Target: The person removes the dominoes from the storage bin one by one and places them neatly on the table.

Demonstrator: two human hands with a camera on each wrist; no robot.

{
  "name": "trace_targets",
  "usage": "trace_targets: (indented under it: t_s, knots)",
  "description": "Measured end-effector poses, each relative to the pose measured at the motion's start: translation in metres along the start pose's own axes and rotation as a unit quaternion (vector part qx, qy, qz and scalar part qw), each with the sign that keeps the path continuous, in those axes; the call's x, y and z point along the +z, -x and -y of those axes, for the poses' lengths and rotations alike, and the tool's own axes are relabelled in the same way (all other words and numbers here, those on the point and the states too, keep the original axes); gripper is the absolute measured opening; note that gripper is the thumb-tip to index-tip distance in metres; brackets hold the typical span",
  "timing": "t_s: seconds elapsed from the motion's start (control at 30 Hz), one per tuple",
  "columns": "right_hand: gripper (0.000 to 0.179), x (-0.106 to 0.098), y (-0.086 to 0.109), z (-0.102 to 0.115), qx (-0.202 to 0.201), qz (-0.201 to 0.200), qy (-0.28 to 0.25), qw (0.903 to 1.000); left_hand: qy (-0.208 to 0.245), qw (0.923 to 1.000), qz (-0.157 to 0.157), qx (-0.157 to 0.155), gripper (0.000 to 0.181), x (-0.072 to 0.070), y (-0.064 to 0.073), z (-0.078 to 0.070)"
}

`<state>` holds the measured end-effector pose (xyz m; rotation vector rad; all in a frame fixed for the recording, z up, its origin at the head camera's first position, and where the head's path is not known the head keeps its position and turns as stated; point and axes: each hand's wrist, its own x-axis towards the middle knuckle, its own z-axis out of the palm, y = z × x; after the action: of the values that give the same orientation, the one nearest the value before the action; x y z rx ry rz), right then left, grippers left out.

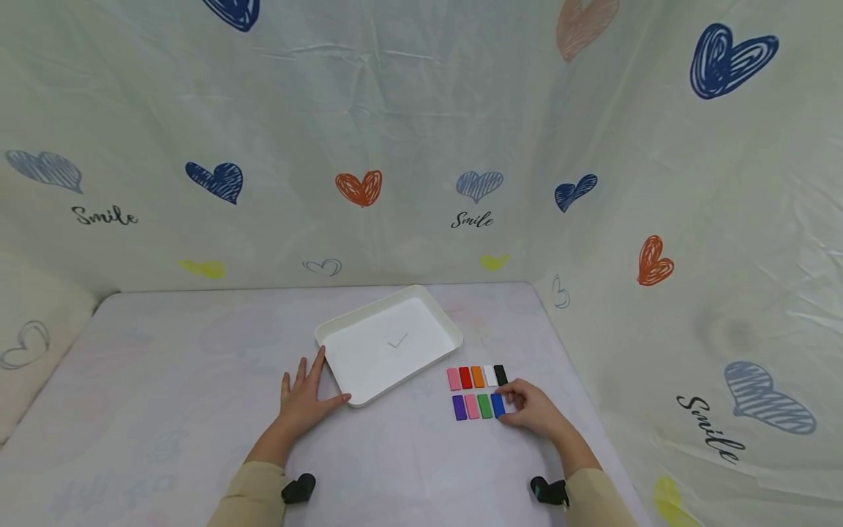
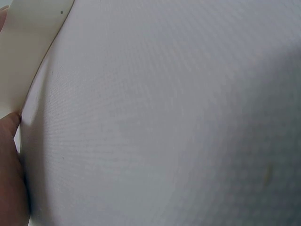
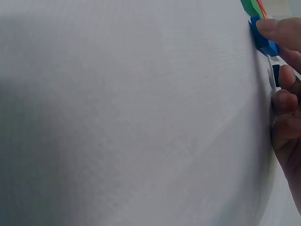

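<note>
A shallow white tray (image 1: 375, 359) lies slanted on the table. Spread fingers of my left hand (image 1: 303, 405) touch its near left corner, forefinger at the left side and thumb at the front. In the left wrist view, the thumb meets the tray's outer wall (image 2: 28, 61). My right hand (image 1: 532, 411) pinches a small blue block (image 1: 497, 405) between thumb and fingers, at the right end of the front row. Beside it stand a green block (image 1: 484, 405), a pink block (image 1: 472, 406) and a purple block (image 1: 459, 408). The right wrist view shows the thumb on the blue block (image 3: 265, 41).
Behind the front row is another row: a pink block (image 1: 454, 378), a red block (image 1: 465, 378), an orange block (image 1: 477, 377), a white block (image 1: 489, 375) and a black block (image 1: 500, 375). A heart-printed curtain (image 1: 421, 241) borders the white table (image 1: 197, 351).
</note>
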<state>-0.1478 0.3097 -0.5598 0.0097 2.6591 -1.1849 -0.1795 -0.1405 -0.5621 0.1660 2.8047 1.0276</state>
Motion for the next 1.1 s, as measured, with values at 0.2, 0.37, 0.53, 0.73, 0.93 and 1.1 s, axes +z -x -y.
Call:
trace_targets:
  t_s: [0.2, 0.37, 0.53, 0.73, 0.93, 1.1]
  knots:
    - [0.042, -0.0028, -0.0040, -0.0020, 0.015, 0.016, -0.019, 0.9996, 0.003, 1.0000, 0.008, -0.003, 0.111, 0.0002, -0.0007, 0.0000]
    - [0.043, -0.0057, -0.0051, -0.0029, -0.002, 0.034, -0.030, 0.9990, 0.003, 1.0000, 0.008, -0.003, 0.111, 0.0006, -0.0014, -0.0001]
    - [0.043, -0.0070, -0.0052, -0.0039, -0.010, 0.043, -0.039, 0.9983, 0.006, 1.0000, -0.003, 0.004, 0.110, 0.0017, -0.0007, -0.0003]
    - [0.042, -0.0068, -0.0063, -0.0051, -0.012, 0.048, -0.049, 0.9976, 0.001, 1.0000, -0.007, 0.006, 0.110, 0.0013, -0.0001, -0.0001]
    - [0.042, -0.0056, -0.0063, -0.0050, -0.011, 0.047, -0.053, 0.9975, -0.004, 0.9999, 0.009, -0.008, 0.111, -0.0013, -0.0001, -0.0009]
    - [0.042, -0.0050, -0.0061, -0.0059, -0.008, 0.046, -0.051, 0.9976, -0.004, 0.9998, 0.016, -0.011, 0.112, -0.0023, 0.0008, -0.0018]
